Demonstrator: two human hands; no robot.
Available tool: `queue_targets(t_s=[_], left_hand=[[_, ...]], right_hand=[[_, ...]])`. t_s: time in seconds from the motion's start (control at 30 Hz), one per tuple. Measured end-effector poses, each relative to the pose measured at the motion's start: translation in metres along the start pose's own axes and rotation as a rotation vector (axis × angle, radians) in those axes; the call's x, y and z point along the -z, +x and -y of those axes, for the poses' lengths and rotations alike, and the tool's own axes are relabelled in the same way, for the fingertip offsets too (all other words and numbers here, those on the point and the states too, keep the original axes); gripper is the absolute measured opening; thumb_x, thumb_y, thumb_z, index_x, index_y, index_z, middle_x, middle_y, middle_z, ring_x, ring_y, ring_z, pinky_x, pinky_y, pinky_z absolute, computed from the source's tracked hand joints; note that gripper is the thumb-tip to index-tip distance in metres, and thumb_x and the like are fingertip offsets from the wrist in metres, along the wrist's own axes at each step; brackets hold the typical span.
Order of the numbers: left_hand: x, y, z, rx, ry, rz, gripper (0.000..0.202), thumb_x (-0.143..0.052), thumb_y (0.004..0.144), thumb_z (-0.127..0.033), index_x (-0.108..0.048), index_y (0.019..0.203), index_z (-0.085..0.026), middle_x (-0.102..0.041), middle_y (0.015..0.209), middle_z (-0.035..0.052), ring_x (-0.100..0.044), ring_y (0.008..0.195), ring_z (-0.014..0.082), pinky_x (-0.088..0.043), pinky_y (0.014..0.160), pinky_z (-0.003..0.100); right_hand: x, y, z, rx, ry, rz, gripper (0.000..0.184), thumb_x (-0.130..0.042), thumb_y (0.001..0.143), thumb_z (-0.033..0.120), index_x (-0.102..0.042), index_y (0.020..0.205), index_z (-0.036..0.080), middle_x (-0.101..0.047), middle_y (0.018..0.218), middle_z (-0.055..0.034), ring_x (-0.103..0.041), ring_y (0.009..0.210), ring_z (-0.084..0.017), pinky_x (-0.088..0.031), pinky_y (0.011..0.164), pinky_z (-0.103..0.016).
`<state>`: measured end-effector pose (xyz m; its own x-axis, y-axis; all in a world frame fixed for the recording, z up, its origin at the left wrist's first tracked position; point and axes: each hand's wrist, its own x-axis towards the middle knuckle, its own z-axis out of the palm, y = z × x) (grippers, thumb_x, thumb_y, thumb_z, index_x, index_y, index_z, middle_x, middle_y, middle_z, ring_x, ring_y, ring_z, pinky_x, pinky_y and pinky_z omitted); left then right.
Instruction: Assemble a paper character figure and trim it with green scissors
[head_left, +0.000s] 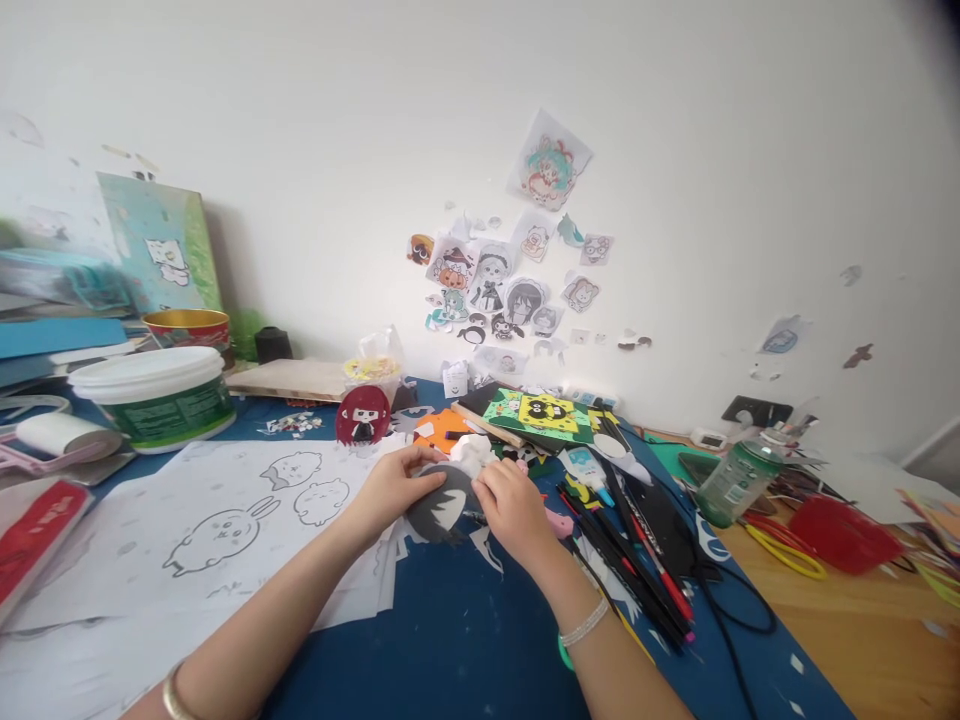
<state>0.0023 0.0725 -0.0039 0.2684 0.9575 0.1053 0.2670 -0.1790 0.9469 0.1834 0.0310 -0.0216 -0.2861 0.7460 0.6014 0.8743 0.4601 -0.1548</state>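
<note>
Between my two hands is a dark grey paper cutout [431, 515] with a jagged white patch, like a piece of cartoon hair. My left hand [397, 487] pinches its upper left edge, thumb on top. At its right edge, my right hand [514, 505] is closed with the fingertips pressed together on the paper. Whether a small tool sits in those fingers is hidden. Just beyond lie crumpled white paper [472, 450] and an orange paper piece [442, 430]. A red-haired paper figure [362, 415] stands to the left of them.
Sheets with line drawings [225, 530] cover the left of the blue table [420, 640]. Several markers [637, 570] and a black cable [724, 630] lie right. A white-lidded tub [154, 400] stands left, a green jar [735, 485] right. Paper pictures [495, 275] hang on the wall.
</note>
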Motion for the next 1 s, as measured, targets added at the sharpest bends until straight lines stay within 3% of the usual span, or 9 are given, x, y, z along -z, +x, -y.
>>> queue_targets(t_s=[0.37, 0.47, 0.57, 0.83, 1.0], left_hand=[[0.005, -0.001, -0.005, 0.053, -0.017, -0.005, 0.035, -0.064, 0.061, -0.044, -0.063, 0.086, -0.018, -0.07, 0.09, 0.0056, -0.064, 0.084, 0.0238, -0.052, 0.067, 0.032], [0.005, -0.002, -0.006, 0.035, -0.013, 0.028, 0.034, -0.065, 0.061, -0.043, -0.063, 0.084, -0.018, -0.069, 0.089, 0.0052, -0.064, 0.083, 0.0242, -0.052, 0.068, 0.031], [0.004, -0.001, -0.004, 0.017, -0.019, 0.04, 0.035, -0.066, 0.061, -0.045, -0.064, 0.084, -0.019, -0.068, 0.091, 0.0054, -0.063, 0.086, 0.0252, -0.052, 0.07, 0.032], [0.004, 0.0, -0.001, 0.055, -0.14, 0.128, 0.046, -0.067, 0.062, -0.052, -0.063, 0.094, -0.019, -0.067, 0.1, 0.0075, -0.059, 0.098, 0.0261, -0.048, 0.08, 0.034], [0.001, -0.003, -0.005, 0.137, -0.132, 0.238, 0.058, -0.065, 0.059, -0.057, -0.062, 0.101, -0.018, -0.069, 0.092, 0.0088, -0.063, 0.087, 0.0269, -0.05, 0.067, 0.033]], right_hand=[[0.001, 0.001, -0.005, -0.059, 0.061, -0.098, 0.029, -0.028, 0.092, 0.022, -0.049, 0.073, 0.018, -0.053, 0.075, -0.005, -0.046, 0.074, -0.018, -0.035, 0.063, -0.027], [0.002, 0.002, -0.001, -0.049, 0.11, -0.05, 0.023, -0.033, 0.091, 0.024, -0.051, 0.079, 0.018, -0.055, 0.08, -0.0041, -0.048, 0.077, -0.018, -0.035, 0.065, -0.027], [0.0, 0.001, 0.003, -0.025, 0.093, 0.023, 0.021, -0.039, 0.089, 0.024, -0.05, 0.073, 0.018, -0.055, 0.077, -0.0031, -0.048, 0.075, -0.018, -0.034, 0.063, -0.028], [-0.002, 0.003, 0.005, -0.205, 0.265, -0.078, 0.019, -0.039, 0.087, 0.02, -0.046, 0.069, 0.019, -0.053, 0.07, -0.0013, -0.048, 0.067, -0.015, -0.035, 0.062, -0.026], [-0.005, 0.002, 0.006, -0.261, 0.3, -0.104, 0.018, -0.04, 0.086, 0.019, -0.049, 0.07, 0.018, -0.054, 0.071, -0.0012, -0.049, 0.067, -0.015, -0.037, 0.061, -0.025]])
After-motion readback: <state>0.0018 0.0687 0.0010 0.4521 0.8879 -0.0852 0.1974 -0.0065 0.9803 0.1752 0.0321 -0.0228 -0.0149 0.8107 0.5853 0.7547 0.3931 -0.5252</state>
